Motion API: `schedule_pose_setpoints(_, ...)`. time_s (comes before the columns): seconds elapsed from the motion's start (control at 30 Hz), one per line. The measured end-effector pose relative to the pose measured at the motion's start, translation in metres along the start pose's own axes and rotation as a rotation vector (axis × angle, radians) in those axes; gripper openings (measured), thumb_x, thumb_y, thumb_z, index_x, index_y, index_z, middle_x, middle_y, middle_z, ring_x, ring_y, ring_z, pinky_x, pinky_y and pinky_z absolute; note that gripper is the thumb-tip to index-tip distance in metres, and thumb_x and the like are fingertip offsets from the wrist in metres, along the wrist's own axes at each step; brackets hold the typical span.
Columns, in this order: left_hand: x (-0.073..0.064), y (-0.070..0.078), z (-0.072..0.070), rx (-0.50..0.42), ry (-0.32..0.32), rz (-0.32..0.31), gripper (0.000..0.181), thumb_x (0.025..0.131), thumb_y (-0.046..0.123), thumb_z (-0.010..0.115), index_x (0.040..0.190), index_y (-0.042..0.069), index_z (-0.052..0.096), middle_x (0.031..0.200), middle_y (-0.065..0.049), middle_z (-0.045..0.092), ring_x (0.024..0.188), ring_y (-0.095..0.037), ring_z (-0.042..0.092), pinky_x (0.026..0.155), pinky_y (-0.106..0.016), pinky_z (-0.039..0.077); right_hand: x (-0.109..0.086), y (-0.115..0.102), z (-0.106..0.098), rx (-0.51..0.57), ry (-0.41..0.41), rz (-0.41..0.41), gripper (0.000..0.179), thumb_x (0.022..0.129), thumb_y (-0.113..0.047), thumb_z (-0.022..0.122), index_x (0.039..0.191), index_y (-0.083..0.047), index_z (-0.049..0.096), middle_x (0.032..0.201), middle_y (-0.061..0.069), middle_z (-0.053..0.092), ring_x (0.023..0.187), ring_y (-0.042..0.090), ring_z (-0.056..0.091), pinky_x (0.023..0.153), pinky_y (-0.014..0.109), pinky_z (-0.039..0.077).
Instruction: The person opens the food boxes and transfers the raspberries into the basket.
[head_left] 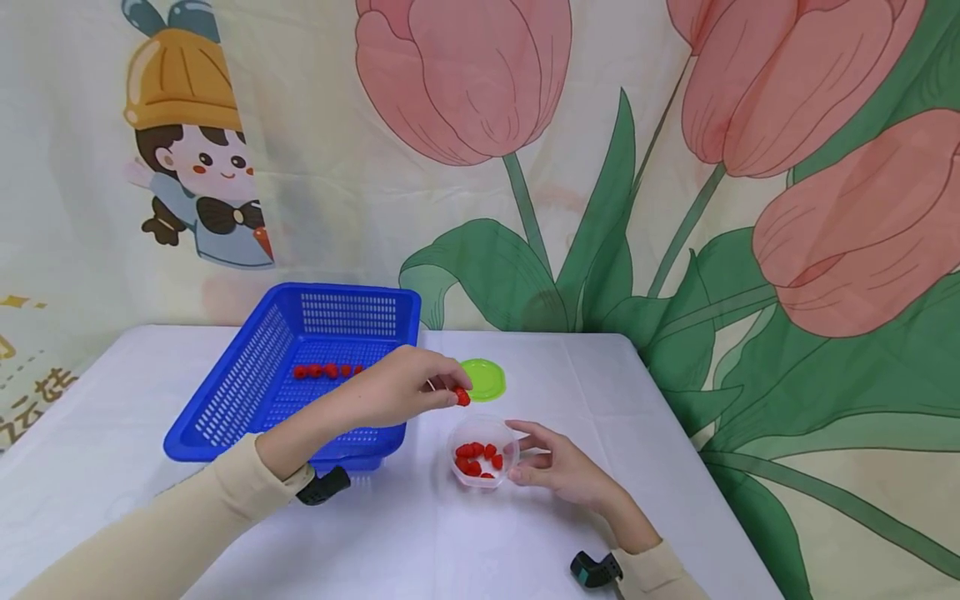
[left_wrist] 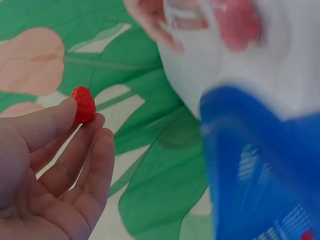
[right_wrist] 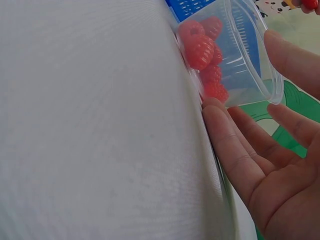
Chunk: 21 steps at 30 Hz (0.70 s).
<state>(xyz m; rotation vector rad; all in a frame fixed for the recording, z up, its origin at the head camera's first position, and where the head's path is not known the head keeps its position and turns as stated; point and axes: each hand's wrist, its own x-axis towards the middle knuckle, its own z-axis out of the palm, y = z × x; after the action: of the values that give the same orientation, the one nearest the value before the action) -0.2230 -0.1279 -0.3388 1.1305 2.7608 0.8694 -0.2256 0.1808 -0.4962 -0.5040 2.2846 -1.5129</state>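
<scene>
Left grip (head_left: 412,382) pinches one raspberry (head_left: 462,397) near one tub (head_left: 487,430).

Red raspberry (left_wrist: 85,106), blue basket (head_left: 356,312)

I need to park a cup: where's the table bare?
Free: white-covered table right of the round green lid, beyond the right hand; also on the near side of the round clear plastic tub. Crowded: left of it, by the left hand and blue plastic basket.
</scene>
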Motion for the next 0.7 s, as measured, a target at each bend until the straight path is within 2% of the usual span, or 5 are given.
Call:
schedule_pose_setpoints(0.13, 0.001, -0.004, -0.022, 0.044, 0.040, -0.010, 0.020, 0.099, 0.010, 0.075, 0.118, 0.014, 0.079, 0.098, 0.006, 0.077, 0.089, -0.012, 0.069, 0.077, -0.027, 0.059, 0.000, 0.002, 0.000, 0.004, 0.003, -0.002, 0.075, 0.094, -0.027, 0.083, 0.160, -0.028, 0.047, 0.142, 0.013, 0.060, 0.117, 0.028, 0.070, 0.100, 0.045, 0.059)
schedule_pose_setpoints(0.27, 0.004, -0.018, -0.040, 0.102, 0.093, -0.035, 0.020, 0.099, 0.009, 0.076, 0.117, 0.013, 0.079, 0.097, 0.005, 0.076, 0.088, -0.015, 0.067, 0.076, -0.031, 0.058, 0.000, 0.003, 0.001, 0.009, 0.003, -0.008, 0.075, 0.094, -0.027, 0.084, 0.160, -0.027, 0.048, 0.141, 0.013, 0.061, 0.115, 0.027, 0.070, 0.099, 0.043, 0.060)
schedule_pose_setpoints(0.47, 0.005, -0.053, -0.061, 0.143, 0.142, -0.083, 0.020, 0.099, 0.008, 0.075, 0.118, 0.012, 0.078, 0.103, 0.001, 0.078, 0.094, -0.019, 0.071, 0.086, -0.041, 0.060, -0.001, 0.002, 0.001, 0.003, 0.005, -0.013, 0.075, 0.094, -0.028, 0.084, 0.159, -0.027, 0.048, 0.140, 0.013, 0.061, 0.116, 0.027, 0.070, 0.101, 0.045, 0.059)
schedule_pose_setpoints(0.7, 0.007, -0.100, -0.070, 0.173, 0.118, -0.151, 0.019, 0.101, 0.011, 0.072, 0.120, 0.011, 0.077, 0.112, -0.005, 0.078, 0.107, -0.027, 0.072, 0.096, -0.051, 0.059, -0.001, 0.001, 0.000, -0.001, 0.008, -0.012, 0.074, 0.094, -0.029, 0.083, 0.159, -0.026, 0.048, 0.140, 0.013, 0.061, 0.117, 0.028, 0.070, 0.101, 0.046, 0.059)
